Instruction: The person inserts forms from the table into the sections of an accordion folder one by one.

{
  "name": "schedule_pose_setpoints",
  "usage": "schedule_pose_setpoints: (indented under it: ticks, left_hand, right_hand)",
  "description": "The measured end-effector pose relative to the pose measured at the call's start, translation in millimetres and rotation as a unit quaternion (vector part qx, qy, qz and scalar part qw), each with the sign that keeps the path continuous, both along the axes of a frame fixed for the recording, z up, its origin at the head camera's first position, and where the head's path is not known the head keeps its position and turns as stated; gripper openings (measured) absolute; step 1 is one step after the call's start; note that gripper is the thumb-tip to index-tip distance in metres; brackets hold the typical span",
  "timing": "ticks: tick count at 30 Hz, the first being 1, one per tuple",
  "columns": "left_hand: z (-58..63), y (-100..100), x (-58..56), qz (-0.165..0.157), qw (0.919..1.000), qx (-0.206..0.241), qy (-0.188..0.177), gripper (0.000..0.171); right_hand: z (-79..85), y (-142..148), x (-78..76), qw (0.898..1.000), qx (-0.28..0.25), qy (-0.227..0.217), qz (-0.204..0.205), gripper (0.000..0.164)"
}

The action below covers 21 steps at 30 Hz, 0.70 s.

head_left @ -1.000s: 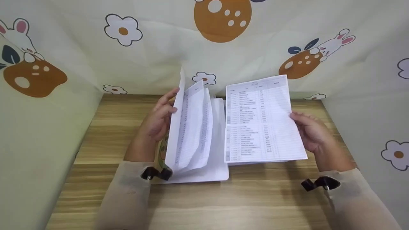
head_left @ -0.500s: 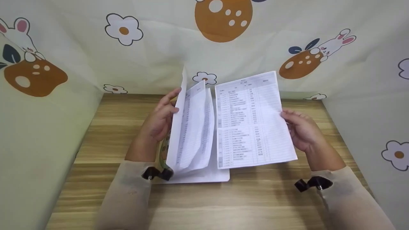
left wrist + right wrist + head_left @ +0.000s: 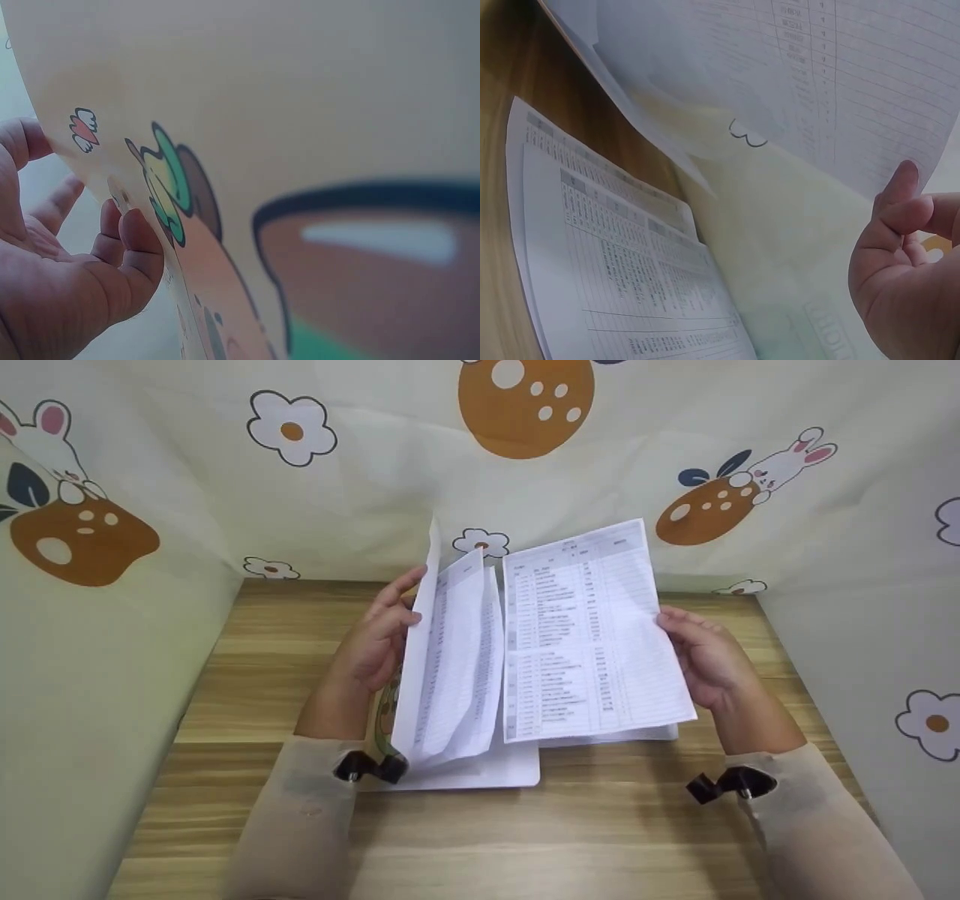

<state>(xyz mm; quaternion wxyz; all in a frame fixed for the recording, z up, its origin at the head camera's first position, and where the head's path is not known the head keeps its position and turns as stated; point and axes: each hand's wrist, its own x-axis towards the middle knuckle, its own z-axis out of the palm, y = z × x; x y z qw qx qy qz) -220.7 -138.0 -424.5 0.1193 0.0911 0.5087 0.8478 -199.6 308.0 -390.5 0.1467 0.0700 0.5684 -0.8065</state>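
Note:
My left hand (image 3: 371, 649) grips the raised front cover (image 3: 416, 660) of a booklet or folder, thumb on the inner side. Cartoon drawings decorate the outer face of that cover (image 3: 225, 112) in the left wrist view. Printed pages (image 3: 465, 660) stand half fanned inside, above a white, round-cornered leaf (image 3: 517, 771) on the table. To the right, my right hand (image 3: 705, 660) pinches the outer edge of a sheet (image 3: 592, 637) printed with a table. This sheet is tilted up, its left edge close to the fanned pages.
Under the held sheet, more printed sheets (image 3: 645, 262) lie on the wooden table (image 3: 600, 840). A patterned cloth (image 3: 375, 472) stands behind the table and along both sides. Black camera mounts (image 3: 739, 784) sit on the wrists.
My right hand has carried the printed sheet left toward the fanned pages; the sheet dipped, then rose slightly. My left hand and the cover have hardly moved.

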Motion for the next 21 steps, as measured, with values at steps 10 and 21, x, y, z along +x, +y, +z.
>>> schedule_pose_setpoints:
  ticks: [10,21]
  left_hand:
    - [-0.8,0.1,-0.3,-0.002,1.0000,-0.003,-0.001,0.070]
    - [-0.1,-0.1,0.3,-0.002,1.0000,-0.007,0.004,0.071]
  right_hand:
    - [-4.6,-5.6,0.7,1.000,0.005,0.007,0.007,0.023]
    - [2.8,-1.8,1.6,1.000,-0.009,0.002,0.010,0.024]
